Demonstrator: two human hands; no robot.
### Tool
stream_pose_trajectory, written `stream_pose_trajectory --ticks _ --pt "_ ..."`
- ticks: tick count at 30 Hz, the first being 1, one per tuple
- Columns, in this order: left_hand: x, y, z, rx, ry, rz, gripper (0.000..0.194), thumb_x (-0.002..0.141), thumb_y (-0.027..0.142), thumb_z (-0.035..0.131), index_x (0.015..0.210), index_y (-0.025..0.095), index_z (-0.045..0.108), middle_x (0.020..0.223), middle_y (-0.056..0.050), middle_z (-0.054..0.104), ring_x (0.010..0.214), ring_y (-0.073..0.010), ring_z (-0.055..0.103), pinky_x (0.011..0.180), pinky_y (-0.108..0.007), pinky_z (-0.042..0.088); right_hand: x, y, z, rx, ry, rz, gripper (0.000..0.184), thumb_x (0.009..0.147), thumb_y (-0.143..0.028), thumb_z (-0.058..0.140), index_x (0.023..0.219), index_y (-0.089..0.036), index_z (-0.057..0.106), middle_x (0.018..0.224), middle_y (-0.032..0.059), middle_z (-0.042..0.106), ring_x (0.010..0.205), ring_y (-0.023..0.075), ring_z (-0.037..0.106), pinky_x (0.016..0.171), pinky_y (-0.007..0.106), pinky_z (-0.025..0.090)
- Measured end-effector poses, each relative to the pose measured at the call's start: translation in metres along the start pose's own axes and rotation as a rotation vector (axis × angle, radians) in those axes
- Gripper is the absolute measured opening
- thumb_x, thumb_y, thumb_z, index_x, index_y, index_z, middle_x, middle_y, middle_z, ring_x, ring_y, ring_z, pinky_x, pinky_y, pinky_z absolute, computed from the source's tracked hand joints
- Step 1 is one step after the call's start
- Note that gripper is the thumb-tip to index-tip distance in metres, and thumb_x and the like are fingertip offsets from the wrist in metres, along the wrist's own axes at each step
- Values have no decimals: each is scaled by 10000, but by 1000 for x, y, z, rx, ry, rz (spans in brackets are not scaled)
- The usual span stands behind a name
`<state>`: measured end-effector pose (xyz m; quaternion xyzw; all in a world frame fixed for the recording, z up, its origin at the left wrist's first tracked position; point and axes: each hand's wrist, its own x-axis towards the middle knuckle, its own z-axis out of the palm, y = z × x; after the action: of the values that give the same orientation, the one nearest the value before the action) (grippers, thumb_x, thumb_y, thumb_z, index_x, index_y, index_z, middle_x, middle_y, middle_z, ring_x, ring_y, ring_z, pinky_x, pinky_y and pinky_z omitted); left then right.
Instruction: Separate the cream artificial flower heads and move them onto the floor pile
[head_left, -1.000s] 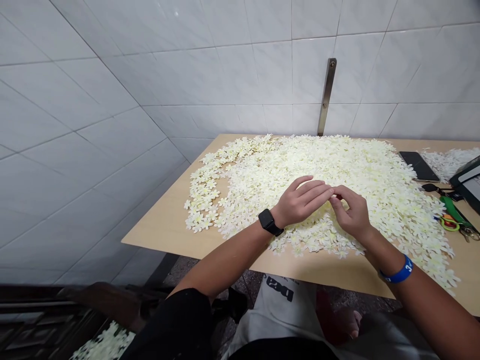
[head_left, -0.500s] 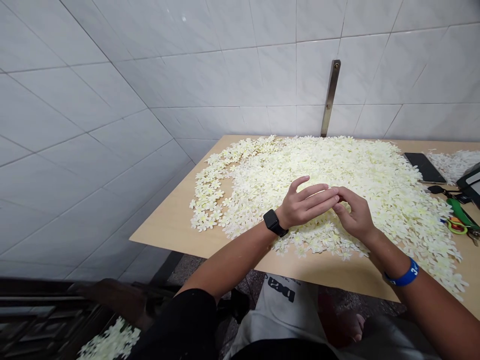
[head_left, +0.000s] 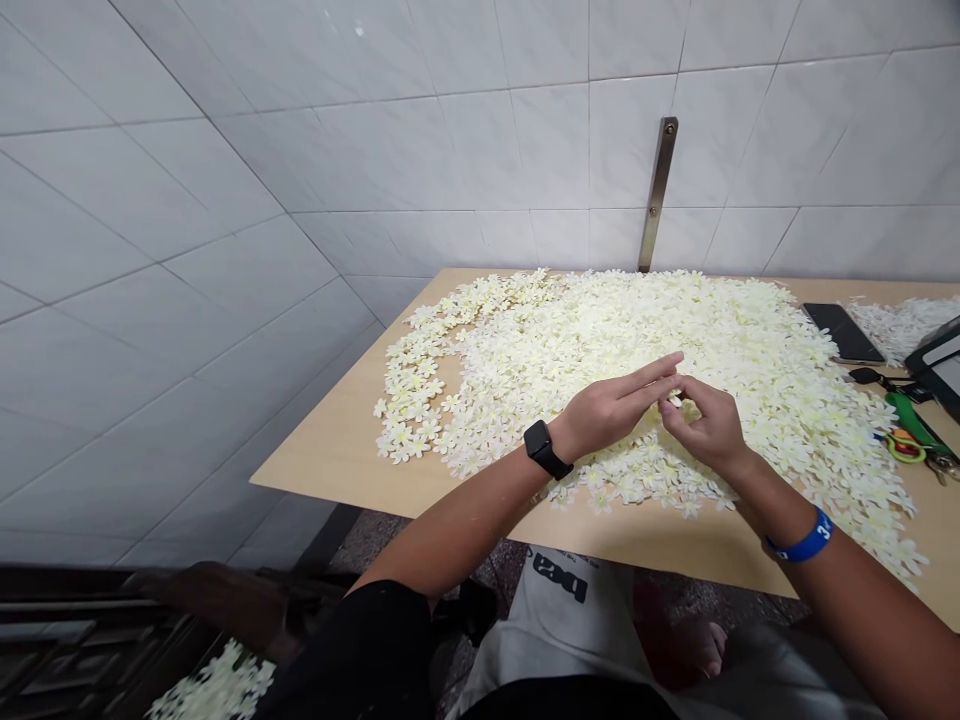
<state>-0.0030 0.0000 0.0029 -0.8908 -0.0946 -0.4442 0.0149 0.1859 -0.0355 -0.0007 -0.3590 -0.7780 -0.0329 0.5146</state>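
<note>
Just above a broad heap of white artificial flower heads (head_left: 585, 330), my two hands meet at the fingertips. A small white flower piece (head_left: 676, 399) shows between them, mostly covered by fingers. My right hand (head_left: 709, 425) pinches it between thumb and forefinger. From the left, my left hand (head_left: 611, 410) reaches in with its back towards me, its outer fingers straight and close together. Its lower fingertips meet the piece; its thumb is hidden. A black watch (head_left: 546, 450) is on my left wrist and a blue band (head_left: 808, 540) on my right.
The wooden table (head_left: 337, 430) stands against a tiled wall (head_left: 450, 150). On the right lie a dark phone (head_left: 845, 333), a pile of small white pieces (head_left: 900, 322), a green-handled tool (head_left: 919, 425) and a dark box (head_left: 941, 365). More flowers (head_left: 217, 685) are low at the left.
My left hand's raised, spread fingers have straightened and drawn together. A white flower piece now shows at the fingertips of my right hand. The view has shifted slightly.
</note>
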Motion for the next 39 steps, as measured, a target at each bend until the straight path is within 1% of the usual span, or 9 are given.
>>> stream_pose_trajectory --ticks 4,9,13,18,21,27,31,35,39 --pt "3 0 -3 -114 -91 -66 604 1013 105 466 1578 241 304 1592 -120 447 1467 -191 469 1165 -373 541 -2 9 0 -1 5 38 36 902 -246 579 875 -236 601 605 -26 607 504 149 554 504 273 452" --pt "0 -9 0 -141 4 -114 399 1013 123 505 1390 236 569 1376 -68 673 1285 -142 648 1046 -302 610 -4 12 0 64 -60 23 68 938 -230 566 963 -213 627 698 0 656 564 149 593 539 267 476" --pt "-1 -13 -3 -72 28 -82 299 993 195 590 1290 208 622 1181 -56 759 1069 -119 738 899 -244 638 -4 6 -1 137 -69 18 160 1009 -286 526 1067 -195 644 718 7 664 574 141 601 545 259 469" --pt "1 -7 -4 43 -42 -99 206 1024 285 543 1148 156 645 1000 -73 770 914 -130 742 773 -235 604 -1 -2 -3 160 -83 52 387 1044 -458 463 816 -198 638 609 2 599 501 128 530 498 267 405" --pt "1 -4 -3 80 -48 -107 218 1039 308 502 1011 153 653 871 -58 754 787 -130 724 675 -227 562 0 -4 -3 189 -106 44 472 1059 -443 428 676 -202 562 552 -8 539 470 116 497 485 259 381" --pt "-6 -5 -2 24 -72 -133 252 1006 125 422 1136 164 634 897 -41 767 777 -115 729 664 -215 554 0 -1 -3 158 -133 2 484 1066 -389 410 636 -202 533 524 -17 504 454 111 483 474 249 365" --pt "-7 -5 2 -2 -39 -131 374 1001 102 416 1338 192 554 1069 -63 772 917 -121 744 769 -241 598 1 1 -4 127 -65 30 393 1041 -376 484 707 -202 596 567 -7 566 492 122 526 504 253 397" --pt "-5 -3 3 13 -47 -187 246 1026 308 527 1190 156 629 1071 -85 774 935 -153 748 781 -250 595 0 2 -4 95 -65 23 419 1044 -337 475 648 -207 515 532 -16 494 463 114 464 477 253 358" --pt "-7 -4 0 -1 -105 -244 247 1024 331 517 1060 154 686 895 -58 777 776 -139 731 693 -232 559 -1 0 -3 109 -105 -12 424 1055 -321 438 647 -213 482 518 -23 464 436 111 431 455 255 328"
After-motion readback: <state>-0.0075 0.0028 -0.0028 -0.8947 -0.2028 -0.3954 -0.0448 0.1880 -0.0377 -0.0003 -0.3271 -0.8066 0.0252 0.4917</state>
